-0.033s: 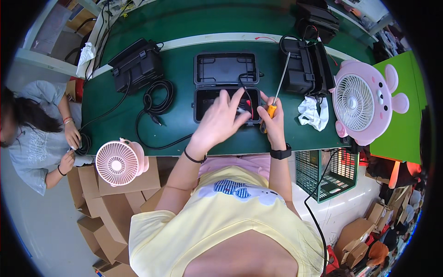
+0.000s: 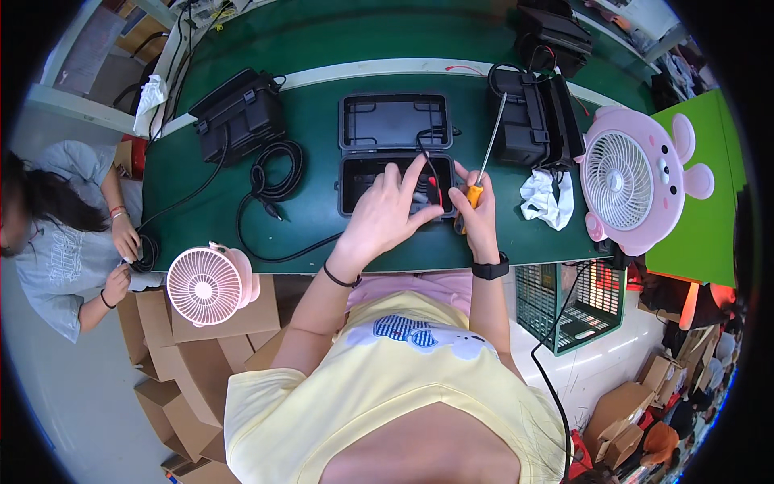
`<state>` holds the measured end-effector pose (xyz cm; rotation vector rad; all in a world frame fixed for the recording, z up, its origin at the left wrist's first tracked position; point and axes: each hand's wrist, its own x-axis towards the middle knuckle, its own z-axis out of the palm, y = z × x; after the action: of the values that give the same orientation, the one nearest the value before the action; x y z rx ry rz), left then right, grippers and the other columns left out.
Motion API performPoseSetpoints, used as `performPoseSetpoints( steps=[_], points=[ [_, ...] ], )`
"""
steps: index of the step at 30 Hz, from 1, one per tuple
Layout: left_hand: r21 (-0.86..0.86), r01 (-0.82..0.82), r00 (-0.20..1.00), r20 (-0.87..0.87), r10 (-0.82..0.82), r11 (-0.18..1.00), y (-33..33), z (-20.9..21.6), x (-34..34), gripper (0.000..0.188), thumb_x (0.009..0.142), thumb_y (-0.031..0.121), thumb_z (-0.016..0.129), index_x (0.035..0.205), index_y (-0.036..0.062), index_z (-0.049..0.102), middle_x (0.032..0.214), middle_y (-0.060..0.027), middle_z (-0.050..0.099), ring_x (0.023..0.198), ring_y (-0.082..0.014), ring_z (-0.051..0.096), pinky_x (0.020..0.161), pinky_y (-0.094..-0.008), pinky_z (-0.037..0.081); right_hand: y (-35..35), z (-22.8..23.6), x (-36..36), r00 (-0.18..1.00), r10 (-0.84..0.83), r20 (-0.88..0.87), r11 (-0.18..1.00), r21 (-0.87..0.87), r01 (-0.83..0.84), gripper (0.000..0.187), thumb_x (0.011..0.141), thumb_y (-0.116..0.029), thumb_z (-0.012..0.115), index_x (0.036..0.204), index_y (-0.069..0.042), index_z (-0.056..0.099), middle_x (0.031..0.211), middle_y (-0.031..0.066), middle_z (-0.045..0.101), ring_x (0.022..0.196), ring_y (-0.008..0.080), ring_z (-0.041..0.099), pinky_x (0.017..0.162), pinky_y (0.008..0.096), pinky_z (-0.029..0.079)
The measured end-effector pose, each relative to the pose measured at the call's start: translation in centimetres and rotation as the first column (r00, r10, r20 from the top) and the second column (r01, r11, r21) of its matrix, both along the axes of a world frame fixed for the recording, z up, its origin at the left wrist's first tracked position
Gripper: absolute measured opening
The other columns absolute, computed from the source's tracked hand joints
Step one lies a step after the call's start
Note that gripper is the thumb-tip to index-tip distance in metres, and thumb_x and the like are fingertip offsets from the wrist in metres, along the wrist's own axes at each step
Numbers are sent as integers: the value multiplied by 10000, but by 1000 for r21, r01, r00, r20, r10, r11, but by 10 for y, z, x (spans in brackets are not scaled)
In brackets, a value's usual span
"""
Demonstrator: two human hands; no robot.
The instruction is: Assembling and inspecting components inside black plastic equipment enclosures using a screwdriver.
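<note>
A black plastic case [image 2: 395, 121] lies with its lid folded back on the green workbench. My left hand [image 2: 385, 208] reaches over its lower half with fingers and thumb spread. A thin black cable [image 2: 430, 165] and red wire [image 2: 436, 192] show between that hand and the case's right side. At the right edge of the case, my right hand [image 2: 479, 218] grips a screwdriver [image 2: 474, 194] by its orange handle. The long metal shaft points up and away from me. Much of the case's inside is hidden under my left hand.
More black cases [image 2: 239, 117] stand left and right. A coiled black cable [image 2: 278, 173] lies on the bench [image 2: 322, 89]. A pink fan [image 2: 625, 181] and a white cloth [image 2: 548, 198] are right; a small fan [image 2: 205, 286] and a co-worker's hands [image 2: 122, 258] are left.
My left hand has shifted very slightly over the case, and its thumb is a little lower. The screwdriver and my right hand have stayed almost in place.
</note>
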<state>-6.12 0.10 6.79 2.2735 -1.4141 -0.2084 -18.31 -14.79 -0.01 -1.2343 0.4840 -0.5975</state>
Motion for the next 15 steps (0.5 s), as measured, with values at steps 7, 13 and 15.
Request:
performPoseSetpoints(
  steps=[7, 13, 15],
  points=[
    [-7, 118, 975, 189, -114, 993, 16, -10, -9, 727, 755, 531, 760, 1404, 317, 511, 993, -133, 505, 847, -295, 603, 669, -378, 565, 0, -1, -7, 1000, 15, 25, 1000, -6, -15, 314, 884, -9, 691, 1009, -114, 423, 1411, 184, 547, 740, 15, 524, 580, 166, 462],
    [-25, 119, 925, 366, -101, 993, 14, -33, -9, 665, 774, 461, 753, 1369, 252, 540, 992, -100, 505, 887, -236, 568, 645, -313, 563, -27, 33, 0, 998, 17, 53, 980, -197, -6, 288, 902, -25, 689, 978, -94, 420, 1363, 190, 580, 813, 38, 564, 623, 182, 481],
    [-32, 129, 923, 370, -108, 991, 14, -34, -10, 650, 774, 456, 752, 1345, 217, 556, 994, -94, 506, 888, -228, 567, 645, -308, 564, -37, 42, 15, 1000, -20, 17, 913, -407, 25, 267, 901, -23, 685, 970, -81, 433, 1345, 178, 605, 904, 95, 617, 763, 254, 528]
  ],
)
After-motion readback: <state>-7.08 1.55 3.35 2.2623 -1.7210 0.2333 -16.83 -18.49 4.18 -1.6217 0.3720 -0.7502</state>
